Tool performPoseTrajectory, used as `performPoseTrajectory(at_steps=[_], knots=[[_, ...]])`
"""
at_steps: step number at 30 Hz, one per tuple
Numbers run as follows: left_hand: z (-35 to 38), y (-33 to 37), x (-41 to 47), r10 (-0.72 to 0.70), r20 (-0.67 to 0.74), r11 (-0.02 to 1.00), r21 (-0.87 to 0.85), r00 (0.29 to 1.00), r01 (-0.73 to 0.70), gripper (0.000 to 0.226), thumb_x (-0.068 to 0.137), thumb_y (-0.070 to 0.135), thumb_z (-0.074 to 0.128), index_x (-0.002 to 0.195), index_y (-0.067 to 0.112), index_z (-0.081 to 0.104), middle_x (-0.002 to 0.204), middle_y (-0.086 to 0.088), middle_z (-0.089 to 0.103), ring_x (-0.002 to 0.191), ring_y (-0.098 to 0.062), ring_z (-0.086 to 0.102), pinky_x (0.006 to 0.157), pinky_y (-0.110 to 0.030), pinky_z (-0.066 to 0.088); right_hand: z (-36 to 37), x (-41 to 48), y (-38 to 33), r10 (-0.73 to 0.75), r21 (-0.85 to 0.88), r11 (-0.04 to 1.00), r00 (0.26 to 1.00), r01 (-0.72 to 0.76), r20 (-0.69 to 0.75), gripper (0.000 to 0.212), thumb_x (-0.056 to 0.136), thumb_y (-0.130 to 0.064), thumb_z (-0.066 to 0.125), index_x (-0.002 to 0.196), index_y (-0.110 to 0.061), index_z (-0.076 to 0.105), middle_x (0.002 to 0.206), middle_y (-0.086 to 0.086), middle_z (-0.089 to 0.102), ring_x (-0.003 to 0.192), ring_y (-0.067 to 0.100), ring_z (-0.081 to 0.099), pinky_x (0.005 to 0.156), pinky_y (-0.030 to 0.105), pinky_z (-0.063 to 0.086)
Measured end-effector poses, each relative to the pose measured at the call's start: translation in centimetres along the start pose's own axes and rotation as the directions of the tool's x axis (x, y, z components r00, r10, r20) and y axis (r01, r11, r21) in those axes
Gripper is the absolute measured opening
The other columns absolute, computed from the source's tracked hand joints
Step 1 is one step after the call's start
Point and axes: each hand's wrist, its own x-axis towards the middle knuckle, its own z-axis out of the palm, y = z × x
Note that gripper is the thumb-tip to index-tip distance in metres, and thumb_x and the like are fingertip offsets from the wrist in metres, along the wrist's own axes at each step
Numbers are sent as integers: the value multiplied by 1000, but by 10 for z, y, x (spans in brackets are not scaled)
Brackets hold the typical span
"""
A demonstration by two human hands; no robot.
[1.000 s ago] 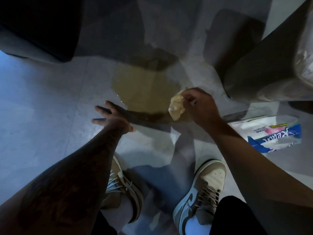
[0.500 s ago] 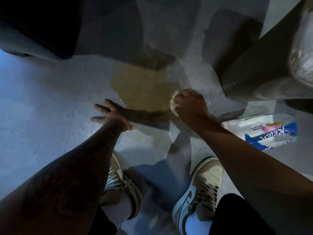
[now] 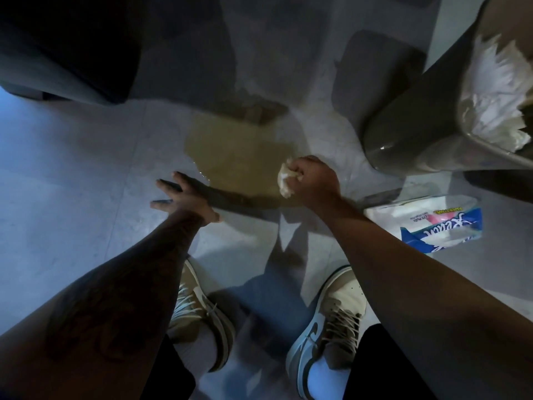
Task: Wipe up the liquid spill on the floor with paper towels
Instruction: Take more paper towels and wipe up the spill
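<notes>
Clenching a wad [image 3: 286, 180], right hand [image 3: 313, 181] should sweep left across the spill [image 3: 239, 160]; left hand [image 3: 184, 199] lies splayed, empty.

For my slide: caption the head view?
Right hand presses wadded paper towel into brownish spill; left hand braces.

Yellowish-brown liquid spill [image 3: 239, 157] spread flat on the pale tiled floor [image 3: 72, 174] — irregular, wide patch, glossy at its near edge, upper part lost in shadow. Crumpled wad of paper towel [image 3: 285, 180] at the spill's right edge, whitish, stained tan, down at floor level. Pack of paper towels [image 3: 427, 223] lying on its side well to the right — white and blue wrapper.
</notes>
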Motion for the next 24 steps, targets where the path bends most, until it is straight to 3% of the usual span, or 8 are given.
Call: performPoseTrajectory(at_steps=[2,6,9,11,13,15,18,24], knots=[[-4,-8,-4,24,-53,998,-50,998,-27,122,74,31,86,157,24,-2,164,-14,-10,145,-54,7,113,-53,37,-11,2,-28,383,-82,917,919,-390,-92,28,79,-24,68,107,-22,70,107,2,70,96,21,65,88,31,50],[-23,6,-29,301,-111,947,-81,947,-310,62,88,30,70,142,11,46,139,-13,49,123,-36,51,102,-40,47,-27,2,-54,493,161,863,868,-479,-62,18,77,-22,74,95,-26,68,99,-1,72,93,21,68,88,34,53],[-37,43,-71,454,-80,836,-305,887,-455,8,92,2,67,98,6,64,100,-8,65,107,-26,58,84,-20,52,-46,-4,-73,493,213,855,868,-472,-54,16,78,-23,75,87,-29,63,93,-2,72,87,19,67,83,36,55],[-45,66,-97,483,-43,796,-395,874,-459,10,92,7,68,101,4,66,105,-11,67,107,-26,60,86,-20,51,-57,-8,-84,490,246,851,870,-464,-54,17,76,-20,74,85,-27,62,91,-1,72,85,20,68,81,37,56],[-53,81,-113,513,-34,800,-341,857,-493,42,91,30,72,123,4,65,124,-13,67,114,-31,63,101,-37,49,-69,-9,-97,488,249,853,870,-459,-70,17,75,-17,73,85,-26,62,90,0,72,85,21,68,79,36,56],[-62,90,-133,527,-27,777,-389,849,-495,56,86,37,75,131,7,61,128,-11,67,112,-31,66,103,-43,50,-82,-12,-112,485,270,853,869,-446,-97,18,74,-16,74,84,-24,61,90,0,71,83,21,67,75,33,54],[-73,103,-158,575,-85,719,-423,814,-552,38,90,18,73,125,8,62,115,-8,63,101,-22,62,86,-23,49,-100,-16,-133,498,371,823,861,-430,-106,25,68,-10,75,74,-24,55,81,0,69,73,17,63,68,30,51],[-103,126,-202,659,-181,705,-189,730,-683,7,88,16,70,93,18,66,97,-3,64,92,-17,58,68,-12,38,-143,-22,-158,469,420,837,855,-351,-221,30,72,-5,73,66,-23,51,75,3,65,70,19,59,67,30,48]])
